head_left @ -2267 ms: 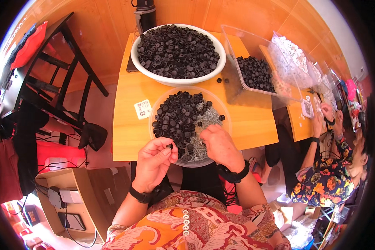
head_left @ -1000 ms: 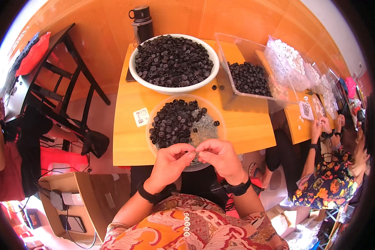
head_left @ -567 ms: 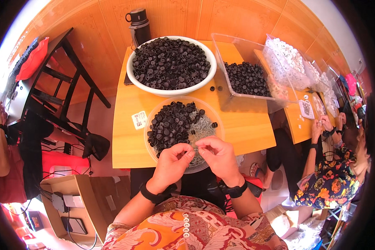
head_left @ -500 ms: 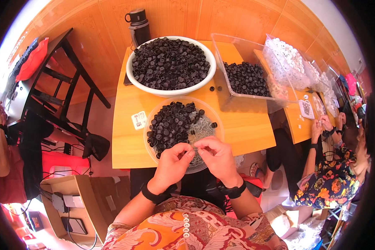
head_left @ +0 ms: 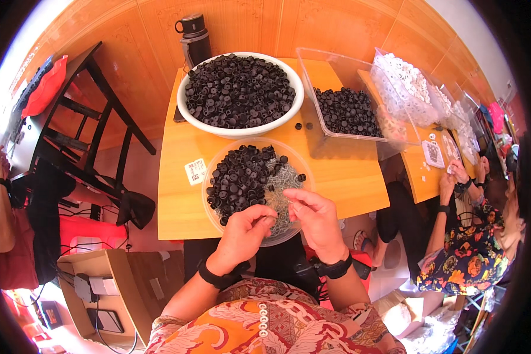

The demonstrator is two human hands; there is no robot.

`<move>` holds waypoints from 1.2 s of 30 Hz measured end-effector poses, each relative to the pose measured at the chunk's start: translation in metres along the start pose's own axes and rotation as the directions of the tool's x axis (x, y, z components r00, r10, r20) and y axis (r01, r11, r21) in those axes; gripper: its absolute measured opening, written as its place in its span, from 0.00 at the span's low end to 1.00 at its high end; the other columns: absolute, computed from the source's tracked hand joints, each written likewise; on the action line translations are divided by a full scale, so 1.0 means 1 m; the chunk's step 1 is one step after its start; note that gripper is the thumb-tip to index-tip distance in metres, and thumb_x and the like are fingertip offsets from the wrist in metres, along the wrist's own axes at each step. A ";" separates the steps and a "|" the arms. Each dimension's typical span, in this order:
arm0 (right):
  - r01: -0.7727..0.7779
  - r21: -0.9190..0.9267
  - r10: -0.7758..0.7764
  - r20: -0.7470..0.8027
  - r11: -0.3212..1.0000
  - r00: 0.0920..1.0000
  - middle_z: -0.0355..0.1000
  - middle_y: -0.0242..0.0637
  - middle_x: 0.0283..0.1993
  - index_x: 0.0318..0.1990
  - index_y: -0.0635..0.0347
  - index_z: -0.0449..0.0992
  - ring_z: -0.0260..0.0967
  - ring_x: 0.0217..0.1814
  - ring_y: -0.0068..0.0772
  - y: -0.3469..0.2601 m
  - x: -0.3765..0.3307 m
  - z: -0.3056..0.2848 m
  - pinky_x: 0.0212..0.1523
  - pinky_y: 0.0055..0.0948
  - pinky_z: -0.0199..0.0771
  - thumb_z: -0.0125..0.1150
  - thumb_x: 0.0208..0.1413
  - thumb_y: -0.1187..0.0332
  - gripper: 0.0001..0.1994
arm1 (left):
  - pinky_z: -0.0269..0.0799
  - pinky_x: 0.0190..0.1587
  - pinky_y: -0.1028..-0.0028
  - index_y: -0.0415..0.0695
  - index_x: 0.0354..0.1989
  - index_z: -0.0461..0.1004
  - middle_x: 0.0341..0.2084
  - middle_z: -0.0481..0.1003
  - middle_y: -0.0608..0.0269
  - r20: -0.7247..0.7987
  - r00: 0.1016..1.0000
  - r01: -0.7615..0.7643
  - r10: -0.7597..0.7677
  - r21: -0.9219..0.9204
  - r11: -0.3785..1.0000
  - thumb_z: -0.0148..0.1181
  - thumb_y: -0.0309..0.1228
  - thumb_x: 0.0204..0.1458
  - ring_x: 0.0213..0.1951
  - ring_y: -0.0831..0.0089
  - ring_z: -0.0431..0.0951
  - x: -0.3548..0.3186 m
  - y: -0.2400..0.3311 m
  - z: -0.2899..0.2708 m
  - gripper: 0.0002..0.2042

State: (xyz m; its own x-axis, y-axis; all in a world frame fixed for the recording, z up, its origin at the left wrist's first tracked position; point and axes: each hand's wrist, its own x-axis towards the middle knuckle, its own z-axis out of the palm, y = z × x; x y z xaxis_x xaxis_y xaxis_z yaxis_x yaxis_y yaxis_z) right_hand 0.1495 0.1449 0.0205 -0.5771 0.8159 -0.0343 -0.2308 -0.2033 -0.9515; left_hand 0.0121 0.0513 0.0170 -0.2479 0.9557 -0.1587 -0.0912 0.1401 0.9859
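Both my hands are over the near part of a round clear plastic tray (head_left: pixel 308 168). Black plastic caps (head_left: pixel 237 180) fill its left side, and small silvery metal pieces like screws or pins (head_left: pixel 282 187) lie on the right. My left hand (head_left: pixel 245 235) is closed in a pinch at the tray's near edge; what its fingertips hold is too small to make out. A short way to the right, my right hand (head_left: pixel 317 223) has its index finger stretched out and apart from the thumb, with nothing visible between them.
Behind the tray stands a white basin (head_left: pixel 186 112) heaped with black caps. A clear bin (head_left: pixel 360 147) with more caps is at right, near bags of white parts (head_left: pixel 404 79). A dark flask (head_left: pixel 197 44) stands at the back. Co-workers' hands (head_left: pixel 454 177) are far right; an open carton (head_left: pixel 103 295) is lower left.
My hands have come apart: the right has moved slightly right and its fingers have spread, while the left keeps its pinch in nearly the same place.
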 end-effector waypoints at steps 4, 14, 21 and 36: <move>-0.062 0.021 0.061 0.059 0.998 0.996 0.67 0.29 0.28 0.40 0.67 0.74 0.62 0.29 0.17 -0.002 -0.001 -0.002 0.32 0.17 0.63 0.49 0.53 0.80 0.09 | 0.65 0.26 0.82 0.37 0.37 0.71 0.24 0.72 0.67 0.012 1.000 0.016 -0.015 -0.043 0.999 0.50 0.23 0.53 0.24 0.83 0.69 -0.001 -0.001 -0.002 0.06; -0.157 0.026 0.156 0.037 0.987 0.987 0.69 0.35 0.28 0.37 0.68 0.70 0.68 0.28 0.23 -0.013 -0.006 0.010 0.29 0.20 0.69 0.49 0.54 0.77 0.05 | 0.68 0.33 0.79 0.39 0.42 0.68 0.33 0.74 0.60 0.116 0.993 0.042 0.028 -0.557 0.829 0.50 0.20 0.52 0.31 0.76 0.73 -0.007 0.003 -0.013 0.09; -0.100 0.033 0.097 0.075 0.994 0.992 0.70 0.35 0.31 0.37 0.68 0.70 0.68 0.31 0.23 -0.010 -0.012 0.022 0.32 0.20 0.70 0.52 0.55 0.75 0.05 | 0.68 0.36 0.76 0.40 0.40 0.70 0.35 0.73 0.55 0.073 0.989 -0.033 0.130 -0.743 0.668 0.55 0.24 0.51 0.33 0.72 0.72 -0.016 -0.009 -0.027 0.08; 0.204 -0.145 -0.188 0.116 0.968 0.975 0.68 0.34 0.35 0.35 0.68 0.73 0.66 0.38 0.21 -0.009 -0.028 0.058 0.38 0.18 0.67 0.57 0.49 0.80 0.05 | 0.69 0.36 0.76 0.39 0.41 0.69 0.34 0.73 0.56 0.156 0.978 0.075 0.139 -0.882 0.465 0.55 0.25 0.51 0.32 0.72 0.73 -0.030 -0.003 -0.034 0.09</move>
State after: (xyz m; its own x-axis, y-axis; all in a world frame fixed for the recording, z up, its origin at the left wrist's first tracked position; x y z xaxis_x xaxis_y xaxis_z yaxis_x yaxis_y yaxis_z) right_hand 0.1226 0.0921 0.0481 -0.6100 0.7715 0.1807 -0.2275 0.0479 -0.9726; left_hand -0.0129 0.0132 0.0171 -0.1046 0.9945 -0.0099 -0.9118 -0.0919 0.4001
